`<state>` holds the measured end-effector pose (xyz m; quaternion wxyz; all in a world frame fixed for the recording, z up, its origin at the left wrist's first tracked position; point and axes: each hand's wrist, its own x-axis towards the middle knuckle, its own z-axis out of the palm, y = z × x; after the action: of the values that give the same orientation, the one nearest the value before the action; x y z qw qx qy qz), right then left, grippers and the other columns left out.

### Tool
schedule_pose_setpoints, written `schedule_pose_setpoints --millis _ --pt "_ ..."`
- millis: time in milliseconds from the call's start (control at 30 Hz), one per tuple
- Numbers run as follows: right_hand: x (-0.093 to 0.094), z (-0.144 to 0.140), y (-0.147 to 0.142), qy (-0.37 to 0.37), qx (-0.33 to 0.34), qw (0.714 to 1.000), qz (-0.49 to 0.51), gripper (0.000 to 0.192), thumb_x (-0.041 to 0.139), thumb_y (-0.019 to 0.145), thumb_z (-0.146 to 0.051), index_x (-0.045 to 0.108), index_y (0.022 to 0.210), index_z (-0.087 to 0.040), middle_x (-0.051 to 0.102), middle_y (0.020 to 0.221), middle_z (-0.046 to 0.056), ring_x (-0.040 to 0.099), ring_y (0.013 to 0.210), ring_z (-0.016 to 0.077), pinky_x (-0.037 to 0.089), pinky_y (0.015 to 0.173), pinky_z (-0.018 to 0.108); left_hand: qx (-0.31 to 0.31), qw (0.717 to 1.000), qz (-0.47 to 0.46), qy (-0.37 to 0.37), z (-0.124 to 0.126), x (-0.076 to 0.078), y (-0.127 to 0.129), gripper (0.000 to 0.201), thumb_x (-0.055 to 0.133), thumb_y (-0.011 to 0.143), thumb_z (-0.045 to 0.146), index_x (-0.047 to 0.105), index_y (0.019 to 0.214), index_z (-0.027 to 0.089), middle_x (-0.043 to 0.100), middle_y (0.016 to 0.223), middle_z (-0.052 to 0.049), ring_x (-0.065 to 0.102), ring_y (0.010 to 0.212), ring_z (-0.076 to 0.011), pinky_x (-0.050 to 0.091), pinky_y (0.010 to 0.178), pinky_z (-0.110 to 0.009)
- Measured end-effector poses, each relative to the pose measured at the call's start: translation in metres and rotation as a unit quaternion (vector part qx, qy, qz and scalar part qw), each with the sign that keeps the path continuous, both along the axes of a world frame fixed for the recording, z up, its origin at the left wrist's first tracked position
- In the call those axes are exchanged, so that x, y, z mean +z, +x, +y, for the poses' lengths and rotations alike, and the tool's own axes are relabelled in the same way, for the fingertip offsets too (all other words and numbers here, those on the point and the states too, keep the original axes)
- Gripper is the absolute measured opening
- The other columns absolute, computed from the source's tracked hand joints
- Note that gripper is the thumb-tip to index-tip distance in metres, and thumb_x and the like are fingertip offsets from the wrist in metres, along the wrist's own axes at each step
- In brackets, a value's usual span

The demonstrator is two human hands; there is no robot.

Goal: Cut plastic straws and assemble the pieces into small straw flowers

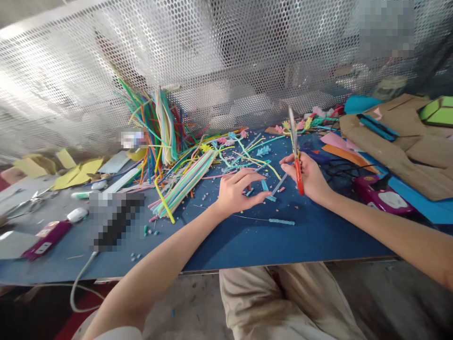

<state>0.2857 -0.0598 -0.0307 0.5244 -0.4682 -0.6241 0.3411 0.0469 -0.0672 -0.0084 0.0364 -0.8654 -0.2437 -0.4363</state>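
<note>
My right hand (310, 178) is closed on a pair of scissors (293, 134) with red handles, blades pointing up and away. From its fingertips a thin translucent strip (279, 185) slants down toward my left thumb. My left hand (239, 191) is curved over the table, thumb and forefinger apart. Short light-blue pieces (264, 185) show in the gap between those fingertips; I cannot tell whether they touch the hand. Nearer me lies a thin wire with a blue beaded or twisted section (282, 221) at its end.
Bundled pastel pipe-cleaner-like sticks (189, 182) lie left of my hands, and more stand upright (164, 125) behind. Small cut bits are scattered on the blue tabletop (226, 245). Purple power strips (384, 194) sit at both sides. Brown cardboard (414, 141) covers the right; perforated metal (247, 61) rises behind.
</note>
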Motion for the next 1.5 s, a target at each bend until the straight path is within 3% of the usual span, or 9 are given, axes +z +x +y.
schedule_pose_setpoints --millis 100,267,433,667,900,1000,1133,1267,1500 --pt "0.008 0.004 0.011 0.032 -0.072 0.967 -0.241 0.033 0.059 0.089 -0.038 0.051 0.112 -0.017 0.062 0.088 0.006 0.058 0.069 0.0193 0.044 0.062 0.032 0.012 1.000 0.006 0.002 0.000 0.000 0.000 0.033 0.075 0.081 0.048 0.071 0.099 0.020 0.074 0.099 -0.005 0.057 0.053 -0.0058 0.052 0.063 -0.022" --pt "0.018 0.002 0.021 0.102 -0.134 0.824 -0.540 0.042 0.052 0.093 -0.040 0.052 0.116 -0.005 0.064 0.105 0.022 0.063 0.094 0.0334 0.044 0.068 0.037 0.019 1.000 0.009 0.013 0.000 0.000 -0.001 0.034 0.072 0.082 0.050 0.071 0.099 0.021 0.074 0.099 -0.005 0.057 0.053 -0.0055 0.052 0.063 -0.022" --pt "0.017 0.002 0.030 0.091 -0.158 0.749 -0.637 0.051 0.044 0.097 -0.045 0.057 0.111 0.002 0.065 0.097 0.024 0.065 0.084 0.0325 0.043 0.065 0.037 0.010 1.000 0.008 0.027 0.000 0.000 -0.001 0.033 0.077 0.079 0.045 0.071 0.100 0.021 0.075 0.101 -0.004 0.059 0.055 -0.0057 0.052 0.062 -0.022" --pt "0.016 0.003 0.035 0.065 -0.105 0.725 -0.678 0.035 0.046 0.096 -0.033 0.067 0.096 -0.004 0.071 0.090 0.021 0.068 0.080 0.0290 0.043 0.067 0.035 0.020 0.999 0.016 0.019 -0.001 0.001 0.000 0.033 0.073 0.082 0.048 0.072 0.101 0.021 0.075 0.102 -0.004 0.059 0.055 -0.0054 0.052 0.061 -0.021" --pt "0.018 -0.002 0.034 0.055 -0.115 0.757 -0.641 0.039 0.049 0.097 -0.039 0.073 0.091 -0.008 0.073 0.090 0.021 0.070 0.085 0.0333 0.045 0.070 0.038 0.023 0.999 0.018 0.012 -0.001 0.001 0.000 0.033 0.073 0.083 0.048 0.072 0.101 0.021 0.075 0.101 -0.003 0.059 0.056 -0.0053 0.052 0.061 -0.021" --pt "0.030 -0.009 0.026 0.104 -0.088 0.839 -0.527 0.038 0.047 0.098 -0.039 0.075 0.091 -0.015 0.075 0.096 0.016 0.068 0.096 0.0326 0.047 0.080 0.041 0.024 0.999 0.021 0.019 0.000 0.000 0.000 0.033 0.074 0.083 0.048 0.073 0.102 0.021 0.075 0.101 -0.003 0.063 0.060 -0.0069 0.053 0.063 -0.021" --pt "0.037 -0.020 0.006 0.032 0.088 0.969 -0.230 0.035 0.052 0.096 -0.045 0.076 0.100 -0.021 0.076 0.100 0.007 0.068 0.089 0.0232 0.050 0.080 0.034 0.027 0.998 0.039 0.031 0.002 -0.001 0.001 0.035 0.073 0.084 0.049 0.073 0.107 0.023 0.076 0.102 -0.004 0.071 0.083 -0.0126 0.055 0.071 -0.022" --pt "0.025 -0.028 -0.013 -0.100 0.172 0.978 -0.065 0.036 0.065 0.087 -0.052 0.074 0.102 -0.020 0.075 0.095 0.006 0.065 0.078 0.0197 0.050 0.072 0.033 0.021 0.998 0.053 0.035 0.005 -0.003 -0.001 0.036 0.072 0.085 0.050 0.073 0.110 0.025 0.076 0.103 -0.003 0.072 0.093 -0.0137 0.056 0.078 -0.022" --pt "0.013 -0.029 -0.019 -0.103 0.225 0.968 -0.032 0.029 0.067 0.086 -0.047 0.072 0.084 -0.018 0.067 0.077 0.001 0.055 0.069 0.0142 0.041 0.066 0.029 0.010 0.996 0.074 0.055 0.007 -0.009 -0.003 0.036 0.073 0.084 0.049 0.072 0.113 0.026 0.076 0.103 -0.001 0.073 0.093 -0.0137 0.056 0.082 -0.024"
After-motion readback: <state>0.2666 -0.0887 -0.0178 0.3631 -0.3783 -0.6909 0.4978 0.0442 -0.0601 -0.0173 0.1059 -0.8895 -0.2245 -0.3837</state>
